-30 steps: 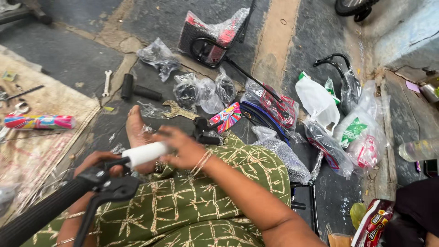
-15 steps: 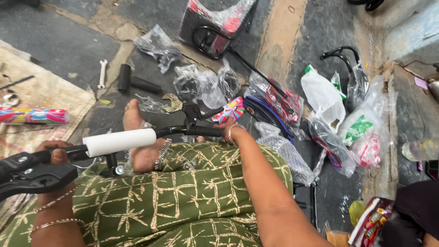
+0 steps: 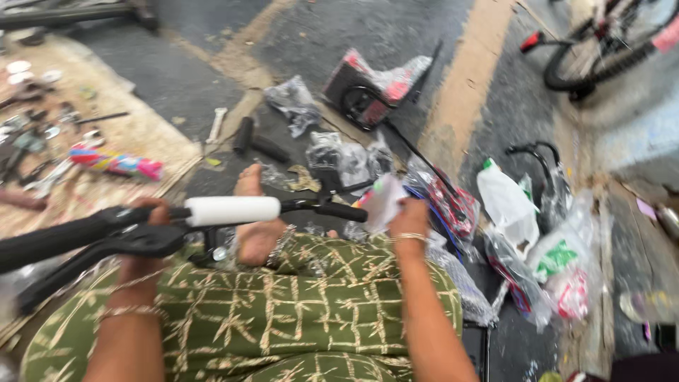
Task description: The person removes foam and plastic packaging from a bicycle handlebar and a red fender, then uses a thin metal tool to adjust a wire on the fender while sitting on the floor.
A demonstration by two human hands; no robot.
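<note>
Clear plastic bags (image 3: 537,262) of red and green parts lie on the floor (image 3: 396,35) at right. Our left hand (image 3: 141,237) is clamped on the black handlebar (image 3: 233,212) with its white sleeve, lying across our lap. Our right hand (image 3: 409,218), earlier at the bar's right end, now pinches a white packet (image 3: 383,201).

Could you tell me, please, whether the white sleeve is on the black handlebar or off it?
On. The white sleeve wraps around the black handlebar, which sticks out of both its ends; the left hand grips the bar beside it.
</note>
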